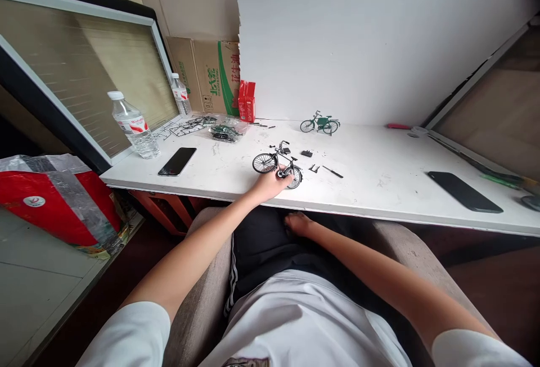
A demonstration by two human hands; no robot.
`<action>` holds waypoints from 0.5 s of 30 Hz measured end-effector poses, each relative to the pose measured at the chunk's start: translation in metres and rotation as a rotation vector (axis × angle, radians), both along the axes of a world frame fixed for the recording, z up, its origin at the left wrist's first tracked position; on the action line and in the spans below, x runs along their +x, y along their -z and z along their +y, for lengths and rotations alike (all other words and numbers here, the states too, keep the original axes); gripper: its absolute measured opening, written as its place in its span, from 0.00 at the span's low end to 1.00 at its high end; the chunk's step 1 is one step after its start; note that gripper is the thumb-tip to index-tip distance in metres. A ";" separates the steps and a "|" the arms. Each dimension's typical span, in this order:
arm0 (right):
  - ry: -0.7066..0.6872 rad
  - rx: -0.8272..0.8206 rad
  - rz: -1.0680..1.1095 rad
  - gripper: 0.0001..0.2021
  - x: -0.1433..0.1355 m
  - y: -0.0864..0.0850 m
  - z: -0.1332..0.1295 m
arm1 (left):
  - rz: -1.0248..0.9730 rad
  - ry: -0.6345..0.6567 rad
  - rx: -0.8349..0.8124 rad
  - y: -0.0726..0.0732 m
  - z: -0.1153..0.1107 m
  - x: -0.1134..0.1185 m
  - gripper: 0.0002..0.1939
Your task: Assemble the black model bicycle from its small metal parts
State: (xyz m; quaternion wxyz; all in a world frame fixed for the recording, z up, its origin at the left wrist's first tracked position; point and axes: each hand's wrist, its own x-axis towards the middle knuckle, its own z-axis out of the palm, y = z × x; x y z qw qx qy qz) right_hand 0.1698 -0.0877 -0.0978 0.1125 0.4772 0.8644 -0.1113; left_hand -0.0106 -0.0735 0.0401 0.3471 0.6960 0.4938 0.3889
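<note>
A small black model bicycle stands tilted near the table's front edge. My left hand is closed around its lower frame, by the pedals and rear wheel. Below the table edge, in shadow over my lap, is my right hand. Its fingers are curled, and whatever they may hold is hidden. Close to the bicycle's right lie a small black block, two small black parts and a thin black-handled tool. Further back stands a green model bicycle.
A phone and a water bottle are on the left of the white table. Behind them lie black part frames, a plastic bag of parts and a red box. A dark flat object lies at right.
</note>
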 end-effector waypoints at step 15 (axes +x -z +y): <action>0.326 0.210 0.177 0.19 0.044 -0.055 -0.139 | -0.177 -0.062 -0.200 0.009 0.009 -0.013 0.30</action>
